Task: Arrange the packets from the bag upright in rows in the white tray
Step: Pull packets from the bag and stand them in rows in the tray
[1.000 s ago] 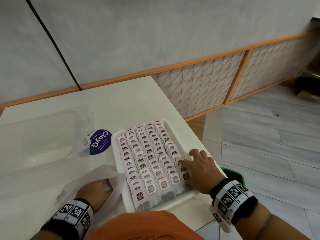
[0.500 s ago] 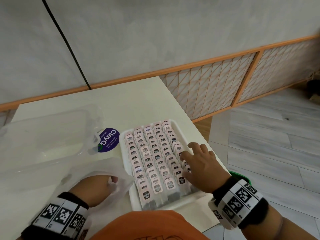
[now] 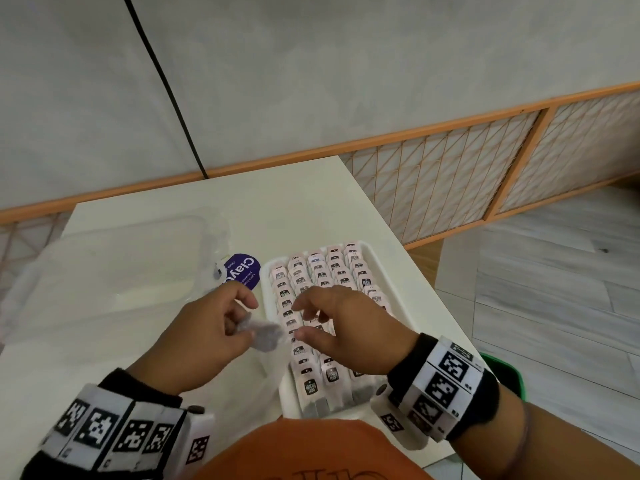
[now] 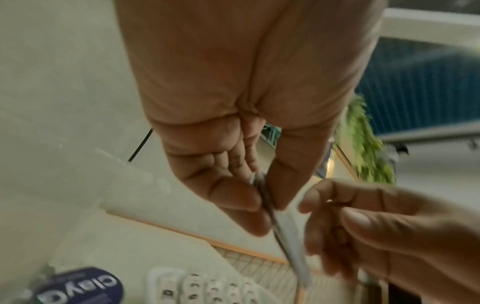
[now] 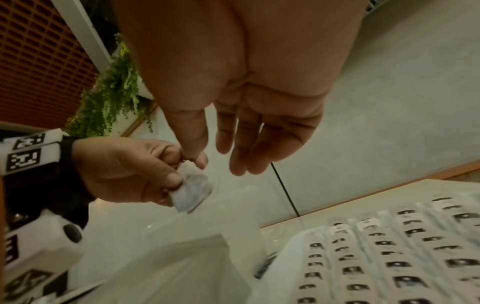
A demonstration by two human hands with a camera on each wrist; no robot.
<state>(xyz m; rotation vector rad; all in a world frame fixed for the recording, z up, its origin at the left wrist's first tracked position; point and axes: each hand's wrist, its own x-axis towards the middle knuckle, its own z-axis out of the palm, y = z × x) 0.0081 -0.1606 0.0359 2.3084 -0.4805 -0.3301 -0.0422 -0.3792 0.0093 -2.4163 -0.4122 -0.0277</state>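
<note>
A white tray (image 3: 381, 258) on the table holds several rows of upright pink packets (image 3: 320, 271), also seen in the right wrist view (image 5: 389, 257). My left hand (image 3: 247, 323) pinches a single pale packet (image 3: 265, 337) between thumb and fingers, just left of the tray and above the table. The left wrist view shows that packet (image 4: 293, 246) edge-on in the pinch. My right hand (image 3: 299, 320) hovers over the tray's middle rows with relaxed fingers and holds nothing; its fingertips are close to the held packet (image 5: 193, 191). The thin white bag (image 5: 168, 267) lies crumpled below the hands.
A clear plastic lid (image 3: 131, 258) with a round purple label (image 3: 242, 271) lies left of the tray. The table's right edge (image 3: 446, 306) runs close beside the tray, with grey floor beyond. A green object (image 3: 510, 375) sits on the floor below my right wrist.
My left hand came out of the bag holding a packet and rose toward the tray. My right hand left the tray's right-hand row and moved left to meet it.
</note>
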